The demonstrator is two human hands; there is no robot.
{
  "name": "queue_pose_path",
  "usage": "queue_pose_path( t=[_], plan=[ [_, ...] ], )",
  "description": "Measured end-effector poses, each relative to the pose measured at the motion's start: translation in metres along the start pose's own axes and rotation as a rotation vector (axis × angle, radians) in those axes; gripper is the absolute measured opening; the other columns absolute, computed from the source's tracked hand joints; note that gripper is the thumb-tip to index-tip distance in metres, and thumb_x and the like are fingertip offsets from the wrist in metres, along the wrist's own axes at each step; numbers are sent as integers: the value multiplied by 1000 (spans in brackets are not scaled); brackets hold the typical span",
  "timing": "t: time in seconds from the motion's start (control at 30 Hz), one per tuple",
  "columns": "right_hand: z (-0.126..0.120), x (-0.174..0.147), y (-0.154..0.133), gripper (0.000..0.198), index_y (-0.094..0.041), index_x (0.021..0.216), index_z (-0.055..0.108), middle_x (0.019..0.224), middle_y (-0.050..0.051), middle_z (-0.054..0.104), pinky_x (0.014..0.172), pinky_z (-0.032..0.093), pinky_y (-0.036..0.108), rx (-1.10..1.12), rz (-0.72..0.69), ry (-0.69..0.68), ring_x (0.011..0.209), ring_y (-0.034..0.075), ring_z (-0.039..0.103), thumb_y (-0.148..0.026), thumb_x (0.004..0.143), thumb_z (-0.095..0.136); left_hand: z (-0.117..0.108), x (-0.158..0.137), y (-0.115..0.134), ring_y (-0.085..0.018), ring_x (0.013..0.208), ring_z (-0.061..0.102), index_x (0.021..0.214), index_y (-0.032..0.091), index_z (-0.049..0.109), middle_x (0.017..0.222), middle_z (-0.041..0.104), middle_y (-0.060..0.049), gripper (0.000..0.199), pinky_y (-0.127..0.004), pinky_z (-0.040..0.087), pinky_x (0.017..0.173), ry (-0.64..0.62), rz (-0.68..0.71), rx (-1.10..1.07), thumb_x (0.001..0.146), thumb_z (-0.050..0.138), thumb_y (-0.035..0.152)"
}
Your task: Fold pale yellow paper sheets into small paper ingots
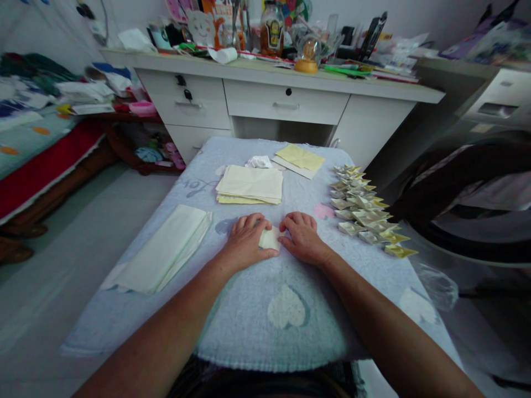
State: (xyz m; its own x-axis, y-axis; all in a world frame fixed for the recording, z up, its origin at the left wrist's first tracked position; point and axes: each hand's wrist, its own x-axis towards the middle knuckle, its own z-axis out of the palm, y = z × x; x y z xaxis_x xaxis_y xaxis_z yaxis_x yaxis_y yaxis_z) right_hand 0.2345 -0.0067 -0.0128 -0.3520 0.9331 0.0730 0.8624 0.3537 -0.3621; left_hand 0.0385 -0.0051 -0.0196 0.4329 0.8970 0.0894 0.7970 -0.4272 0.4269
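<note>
A small piece of folded pale paper (270,239) lies flat on the cloth-covered table between my hands. My left hand (249,237) grips its left side, with the thumb along the near edge and the fingers bent over the far edge. From the other side, my right hand (303,236) holds the paper's right edge with curled fingers and thumb; part of that edge is hidden. Just beyond my hands sits a stack of cream and yellow paper sheets (250,183). To the right stand rows of several small folded paper boats (360,207).
A long folded white paper bundle (174,249) lies at the left. Yellow and white squares (301,159) and a crumpled tissue (259,162) rest at the far side. Behind stands a white desk (286,99) with a jar (272,30); a washing machine (493,110) is at the right.
</note>
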Motion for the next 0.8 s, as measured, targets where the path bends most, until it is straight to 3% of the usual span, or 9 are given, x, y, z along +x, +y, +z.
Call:
queue_pose_path(
  t=[0.3, 0.53, 0.67, 0.73, 0.8],
  plan=[
    [-2, -5, 2, 50, -21, 106, 56, 120, 11, 50, 100, 28, 50, -20, -61, -20, 114, 30, 40, -58, 75, 65, 0, -1, -1, -31, 115, 42, 112, 27, 53, 128, 48, -6, 55, -46, 37, 96, -6, 12, -5, 66, 72, 50],
    [-5, -5, 5, 63, -20, 108, 56, 122, 12, 49, 101, 27, 51, 10, -76, -46, 116, 31, 39, -67, 67, 67, -9, -3, -3, -34, 123, 39, 118, 27, 53, 137, 43, -8, 67, -49, 34, 101, -86, 16, -61, 60, 76, 52],
    [-7, -2, 11, 43, -21, 103, 58, 113, 8, 53, 95, 32, 46, 101, -55, -33, 111, 28, 43, -57, 79, 62, -12, 1, -6, -31, 123, 41, 113, 25, 59, 134, 47, -8, 44, -47, 34, 102, -92, 34, -114, 76, 64, 48],
    [-7, 0, 13, 29, -21, 100, 58, 106, 7, 55, 92, 33, 42, 132, -21, -3, 106, 25, 45, -46, 86, 57, -10, 4, -7, -26, 117, 45, 106, 23, 62, 127, 52, -7, 26, -44, 35, 101, -29, 42, -120, 88, 50, 37],
    [-5, 1, 14, 23, -20, 97, 59, 105, 7, 56, 91, 33, 41, 122, -6, 23, 105, 25, 45, -39, 85, 59, -7, 7, -7, -24, 110, 50, 100, 21, 62, 117, 58, -7, 21, -42, 37, 98, 43, 46, -112, 90, 44, 26]
  ],
)
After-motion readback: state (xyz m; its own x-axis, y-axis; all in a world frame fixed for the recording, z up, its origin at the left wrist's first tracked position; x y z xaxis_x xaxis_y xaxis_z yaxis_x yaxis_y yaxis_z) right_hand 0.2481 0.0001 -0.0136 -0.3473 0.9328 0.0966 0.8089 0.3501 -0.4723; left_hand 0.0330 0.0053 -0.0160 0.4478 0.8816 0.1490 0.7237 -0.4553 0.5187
